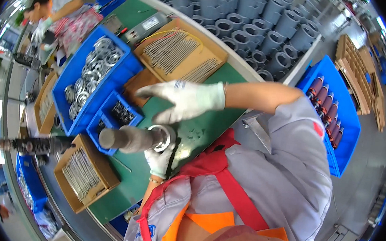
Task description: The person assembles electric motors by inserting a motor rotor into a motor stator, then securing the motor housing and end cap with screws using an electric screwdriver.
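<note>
A grey part (129, 139), round and long with a shiny ring (167, 139) at one end, is held over the middle of the counter (125, 190), which has a green top. The left hand (157, 161), in a white glove, is curled at the ring end and has hold of the part, though some of its fingers are hidden. The right hand (176, 101), in a glove too, is open and has nothing in it; its thumb is spread away from the fingers and sits near the ring. Just past the part is a small blue bin (91, 135) with little dark bits in it. A thin rod (121, 164) lies on the green top close by. Toward the counter's left end, a cardboard box (106, 172) is full of thin metal rods. Along the far edge is a big blue bin (128, 69) with lots of silver rings. Near the right edge, a cardboard tray (217, 54) holds more rods, and a grey box (148, 27) sits next to it. Past that right edge is a large bin (306, 59) packed with grey cups (254, 2). Farther off, a blue crate (350, 129) holds a row of brown parts (327, 104). Beyond the far right corner, another person (67, 4) in gloves leans over.
</note>
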The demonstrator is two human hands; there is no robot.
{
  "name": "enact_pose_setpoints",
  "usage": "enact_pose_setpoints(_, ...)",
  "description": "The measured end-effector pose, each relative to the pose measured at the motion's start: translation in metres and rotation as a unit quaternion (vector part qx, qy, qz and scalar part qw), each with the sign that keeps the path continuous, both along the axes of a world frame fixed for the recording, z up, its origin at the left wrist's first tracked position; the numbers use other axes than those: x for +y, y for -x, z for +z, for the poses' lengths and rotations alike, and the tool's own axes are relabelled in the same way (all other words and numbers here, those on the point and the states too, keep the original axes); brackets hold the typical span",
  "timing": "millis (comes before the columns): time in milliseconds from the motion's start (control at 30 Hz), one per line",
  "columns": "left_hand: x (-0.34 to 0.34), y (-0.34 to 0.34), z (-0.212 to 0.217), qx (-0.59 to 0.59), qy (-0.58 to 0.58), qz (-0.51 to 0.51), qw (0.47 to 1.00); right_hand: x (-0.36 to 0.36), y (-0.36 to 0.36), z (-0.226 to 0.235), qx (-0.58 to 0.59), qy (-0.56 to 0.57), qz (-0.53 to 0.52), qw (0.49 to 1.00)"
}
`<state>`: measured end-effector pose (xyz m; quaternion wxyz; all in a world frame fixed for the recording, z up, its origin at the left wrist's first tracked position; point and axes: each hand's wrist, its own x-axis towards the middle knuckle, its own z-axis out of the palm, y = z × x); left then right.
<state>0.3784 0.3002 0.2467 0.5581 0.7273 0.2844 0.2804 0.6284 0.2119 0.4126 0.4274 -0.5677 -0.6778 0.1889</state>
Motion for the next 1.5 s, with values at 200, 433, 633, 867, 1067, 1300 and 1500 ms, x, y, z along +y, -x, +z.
enact_pose_setpoints(200, -0.002, 0.002, -0.004, 0.007, 0.011, -0.011, 1.000, -0.071, -0.221, -0.019, -0.298, 0.259, -0.254, 0.883)
enact_pose_setpoints(433, 0.013, 0.049, -0.041, 0.075, -0.119, -0.003, 0.990, -0.161, -0.312, -0.173, -0.260, 0.355, -0.352, 0.826)
enact_pose_setpoints(633, -0.013, 0.081, 0.003, 0.077, -0.137, 0.095, 0.983, -0.135, -0.294, -0.158, -0.287, 0.421, -0.428, 0.746)
enact_pose_setpoints(867, -0.032, 0.101, 0.015, 0.079, -0.021, 0.012, 0.997, -0.179, -0.219, -0.039, -0.369, 0.313, -0.461, 0.744)
enact_pose_setpoints(1067, -0.037, -0.014, 0.054, 0.010, -0.003, -0.311, 0.950, -0.176, -0.090, 0.012, -0.301, 0.196, -0.303, 0.883)
enact_pose_setpoints(1300, -0.072, -0.061, 0.033, 0.018, -0.080, -0.309, 0.948, -0.122, 0.040, -0.062, -0.253, 0.201, -0.243, 0.914)
enact_pose_setpoints(1500, -0.078, -0.073, 0.038, 0.026, -0.060, -0.224, 0.972, -0.150, 0.019, -0.066, 0.275, 0.064, -0.347, 0.894)
